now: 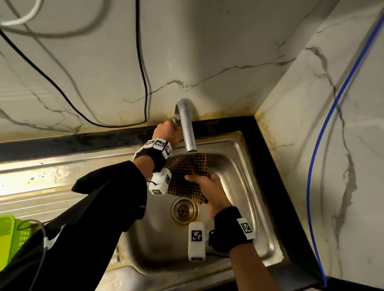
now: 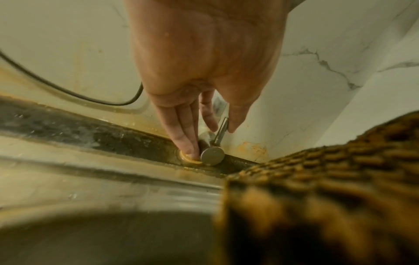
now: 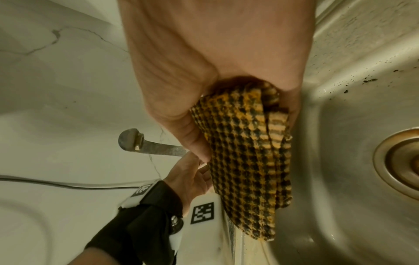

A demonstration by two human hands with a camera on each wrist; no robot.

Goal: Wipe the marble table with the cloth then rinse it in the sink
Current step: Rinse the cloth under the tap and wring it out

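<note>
Hands: right hand (image 1: 211, 193) grips the folded cloth (image 1: 190, 175) over the sink (image 1: 235, 164) basin, thumb on one face, fingers curled behind; left hand (image 1: 168, 131) is at the tap handle (image 2: 221, 130) beside the spout (image 1: 187, 126), thumb and forefinger either side of the lever, remaining fingers straight down to the tap base.
Cloth position: held in air below the spout mouth, above the drain (image 1: 184, 211), towards the back edge of the basin; not resting on steel.
Water: a thin stream appears to run past the lower cloth edge in the right wrist view; not certain.
Cloth handling, judged: soft waffle weave, limp, folds in layers; light when dry, noticeably heavier and dripping once soaked; not fragile.
Hold point, judged: bunched upper fold, as taken now, leaves the lower half free under the flow.
Risk, judged: loose layers may slip apart when wet; grit specks lie on the basin wall.
</note>
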